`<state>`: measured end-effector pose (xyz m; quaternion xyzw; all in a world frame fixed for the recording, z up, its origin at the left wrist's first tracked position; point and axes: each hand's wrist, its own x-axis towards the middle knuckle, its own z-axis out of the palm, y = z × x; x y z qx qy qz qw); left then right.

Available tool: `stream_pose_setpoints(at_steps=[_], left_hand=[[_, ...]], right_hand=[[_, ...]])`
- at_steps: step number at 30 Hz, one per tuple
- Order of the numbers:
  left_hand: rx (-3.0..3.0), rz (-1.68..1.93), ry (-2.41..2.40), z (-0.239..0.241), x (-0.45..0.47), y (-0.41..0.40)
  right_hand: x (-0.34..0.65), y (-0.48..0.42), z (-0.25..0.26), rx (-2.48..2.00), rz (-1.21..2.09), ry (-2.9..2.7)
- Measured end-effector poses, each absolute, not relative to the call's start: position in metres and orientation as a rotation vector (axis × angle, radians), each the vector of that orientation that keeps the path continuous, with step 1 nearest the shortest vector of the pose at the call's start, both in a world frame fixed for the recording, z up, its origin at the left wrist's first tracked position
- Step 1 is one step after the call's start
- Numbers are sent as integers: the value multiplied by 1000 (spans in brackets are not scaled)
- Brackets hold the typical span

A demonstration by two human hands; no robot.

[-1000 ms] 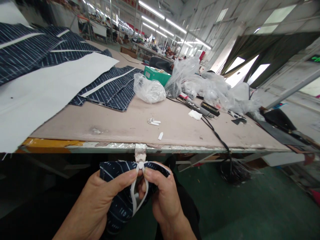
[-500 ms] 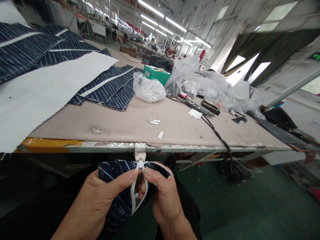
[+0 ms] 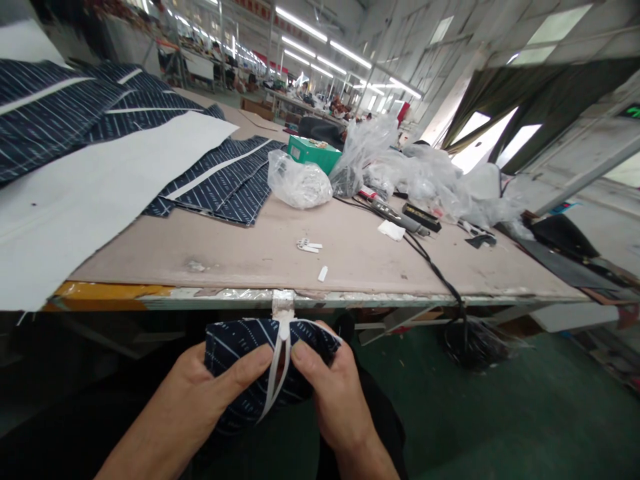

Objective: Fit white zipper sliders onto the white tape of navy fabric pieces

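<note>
Just below the table edge, a navy fabric piece (image 3: 240, 340) with white stripes and print stretches between both hands. White zipper tape (image 3: 274, 387) runs down its middle, the two sides parted below a white zipper slider (image 3: 285, 329). My left hand (image 3: 210, 387) grips the fabric on the left, thumb along the tape. On the other side my right hand (image 3: 333, 383) pinches it, thumb close to the tape. The slider sits against a pale bracket (image 3: 283, 303) fixed to the table edge; whether it is hooked there I cannot tell. The fingers behind the fabric are mostly hidden.
On the table (image 3: 240, 257) lie several white zipper pulls (image 3: 309, 246) and a single one (image 3: 323, 273). Striped navy panels (image 3: 220, 180) and a white sheet (image 3: 100, 180) cover the left. Plastic bags (image 3: 300, 180), a green box (image 3: 314, 153) and a corded grey tool (image 3: 400, 217) stand behind.
Both thumbs have slid down slightly from the slider. The gap between the zipper tapes has narrowed, and the slider's pull now hangs down over the tape. Both hands still hold the fabric.
</note>
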<state>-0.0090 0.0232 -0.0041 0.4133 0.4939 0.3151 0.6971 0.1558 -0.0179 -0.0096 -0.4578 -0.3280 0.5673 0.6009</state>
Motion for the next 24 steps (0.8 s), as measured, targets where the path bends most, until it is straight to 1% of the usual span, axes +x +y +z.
stream_pose_setpoints(at_steps=[3,8,14,17,21,24], left_hand=[[987,641,1106,-7,-16,10],[769,656,1118,-5,-14,-5],[838,691,1173,3,-6,14],[1041,780,1269,18,1,32],[1416,1063,1450,38,10,56],[1426,1108,1423,38,14,62]], right_hand=[[166,-30,-11,-1153,1300,-870],[164,-41,-8,-1242,1288,-848],[163,-23,9,-1292,1198,-825],[165,-1,22,-1344,1055,-933],[166,30,40,-1441,760,-1130],[169,42,46,-1479,647,-1241]])
